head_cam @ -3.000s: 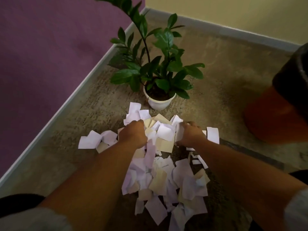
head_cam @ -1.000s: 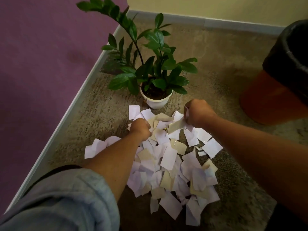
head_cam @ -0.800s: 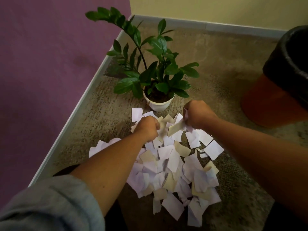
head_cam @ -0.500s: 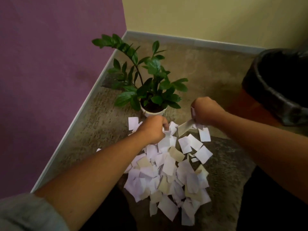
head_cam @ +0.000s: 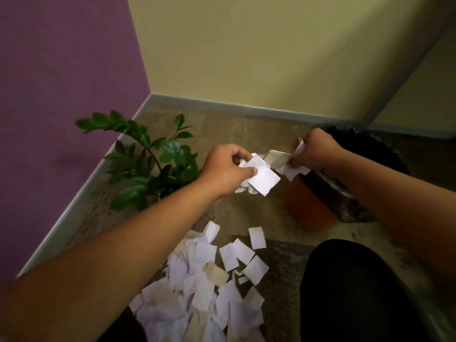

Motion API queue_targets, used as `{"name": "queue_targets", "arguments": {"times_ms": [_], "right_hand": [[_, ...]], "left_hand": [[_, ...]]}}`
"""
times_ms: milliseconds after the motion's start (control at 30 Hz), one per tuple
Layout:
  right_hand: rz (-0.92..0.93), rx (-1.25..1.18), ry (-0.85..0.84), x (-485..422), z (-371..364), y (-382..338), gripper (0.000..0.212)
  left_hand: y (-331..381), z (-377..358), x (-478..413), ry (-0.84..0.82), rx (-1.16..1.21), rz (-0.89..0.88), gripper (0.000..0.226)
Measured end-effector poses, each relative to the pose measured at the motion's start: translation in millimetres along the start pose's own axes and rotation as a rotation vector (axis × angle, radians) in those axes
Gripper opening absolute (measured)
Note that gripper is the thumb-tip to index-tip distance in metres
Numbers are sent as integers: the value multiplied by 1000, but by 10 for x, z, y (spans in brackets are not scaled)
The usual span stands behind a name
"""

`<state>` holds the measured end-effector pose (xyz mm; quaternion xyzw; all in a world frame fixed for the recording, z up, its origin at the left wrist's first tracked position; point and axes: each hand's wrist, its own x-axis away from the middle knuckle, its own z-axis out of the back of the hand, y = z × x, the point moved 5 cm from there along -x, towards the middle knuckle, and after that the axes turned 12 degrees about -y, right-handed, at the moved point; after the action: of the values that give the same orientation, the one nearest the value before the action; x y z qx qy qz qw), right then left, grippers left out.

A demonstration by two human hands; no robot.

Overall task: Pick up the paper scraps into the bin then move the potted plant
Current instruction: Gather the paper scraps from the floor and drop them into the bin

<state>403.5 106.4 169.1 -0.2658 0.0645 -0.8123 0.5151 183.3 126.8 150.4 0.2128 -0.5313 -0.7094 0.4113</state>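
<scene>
Left hand (head_cam: 227,169), right hand (head_cam: 314,150) each clamped on scraps (head_cam: 262,177), raised. Bin (head_cam: 345,193) at 3 o'clock from left grip; right hand nearer, at rim. Pile (head_cam: 209,280) on floor, 6 o'clock.

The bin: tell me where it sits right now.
In the head view the bin stands on the floor at right, below the right hand, across from the potted plant on the left.

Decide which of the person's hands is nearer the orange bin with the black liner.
Right. The right hand holds scraps at the orange bin's rim; the left hand holds scraps further left, beside it.
</scene>
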Motion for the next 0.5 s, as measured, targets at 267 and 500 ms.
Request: {"name": "queue_targets", "arguments": {"times_ms": [267,500], "right_hand": [[-115,-239,247,-54,756,984,14],[-266,-346,331,-131,893,1720,12]], "left_hand": [[680,-763,-717,-24,194,46,22],[849,-1478,-1229,-11,387,172,15]]}}
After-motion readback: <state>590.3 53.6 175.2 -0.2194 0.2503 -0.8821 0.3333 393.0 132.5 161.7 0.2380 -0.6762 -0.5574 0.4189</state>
